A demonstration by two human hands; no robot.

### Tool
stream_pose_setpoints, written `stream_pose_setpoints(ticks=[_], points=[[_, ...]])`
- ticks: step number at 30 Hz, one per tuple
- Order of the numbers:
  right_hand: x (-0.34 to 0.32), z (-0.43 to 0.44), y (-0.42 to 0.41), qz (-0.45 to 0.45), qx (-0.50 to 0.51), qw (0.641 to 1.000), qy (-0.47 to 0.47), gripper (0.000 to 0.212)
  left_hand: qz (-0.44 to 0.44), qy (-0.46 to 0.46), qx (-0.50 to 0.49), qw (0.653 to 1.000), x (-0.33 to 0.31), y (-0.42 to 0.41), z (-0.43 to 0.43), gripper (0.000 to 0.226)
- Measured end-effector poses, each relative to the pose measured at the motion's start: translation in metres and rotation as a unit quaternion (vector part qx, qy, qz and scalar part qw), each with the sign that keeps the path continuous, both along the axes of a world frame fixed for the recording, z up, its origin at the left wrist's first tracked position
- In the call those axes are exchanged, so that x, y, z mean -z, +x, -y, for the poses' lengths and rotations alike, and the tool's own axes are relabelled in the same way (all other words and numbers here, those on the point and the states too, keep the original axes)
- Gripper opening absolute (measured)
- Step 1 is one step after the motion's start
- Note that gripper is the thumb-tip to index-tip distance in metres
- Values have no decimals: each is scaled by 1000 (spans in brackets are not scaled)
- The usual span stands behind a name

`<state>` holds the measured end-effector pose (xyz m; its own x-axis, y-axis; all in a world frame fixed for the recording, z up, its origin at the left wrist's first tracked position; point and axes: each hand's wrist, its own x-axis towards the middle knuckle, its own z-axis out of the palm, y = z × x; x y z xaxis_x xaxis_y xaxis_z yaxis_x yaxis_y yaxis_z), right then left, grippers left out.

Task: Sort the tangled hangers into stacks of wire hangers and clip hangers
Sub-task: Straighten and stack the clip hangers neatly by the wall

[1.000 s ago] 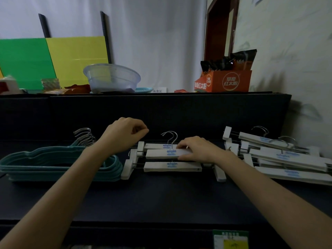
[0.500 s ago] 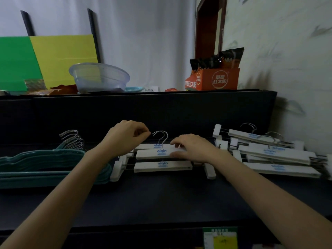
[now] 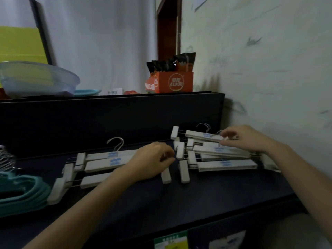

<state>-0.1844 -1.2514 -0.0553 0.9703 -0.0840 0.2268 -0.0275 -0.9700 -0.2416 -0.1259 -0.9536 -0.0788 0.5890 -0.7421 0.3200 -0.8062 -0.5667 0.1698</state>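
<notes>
A neat stack of white clip hangers lies on the dark shelf, one metal hook up at the back. My left hand hovers over the stack's right end, fingers curled, nothing visible in them. To the right lies a tangled pile of white clip hangers. My right hand reaches onto the top of this pile and pinches the uppermost clip hanger beside its hook. A stack of teal hangers with metal hooks sits at the far left.
A dark back panel rises behind the shelf. On its top stand a clear plastic bowl and an orange box of packets. A white wall closes off the right side. Labels hang below the shelf's front edge.
The view has swung right. My right hand left the neat stack and moved onto the tangled pile at the right. My left hand shifted right, to the stack's right end.
</notes>
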Motion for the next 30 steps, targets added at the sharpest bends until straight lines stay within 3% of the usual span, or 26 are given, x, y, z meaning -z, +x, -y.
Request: stream_pose_setpoints(ticks=[4,8,17,23,30], points=[[21,22,-19,-54,-4,998,-38,43,17,-17,34,999,2,-1,32,31],[31,25,-18,-14,6,994,-110,43,11,9,64,998,6,-5,62,32],[-17,36,-47,72,33,992,-99,34,57,104,100,988,24,-17,106,47],[-31,40,-74,161,54,985,-25,33,22,107,103,989,31,-22,118,42],[-35,48,-91,200,65,976,47,34,-17,86,141,986,9,-23,111,40]])
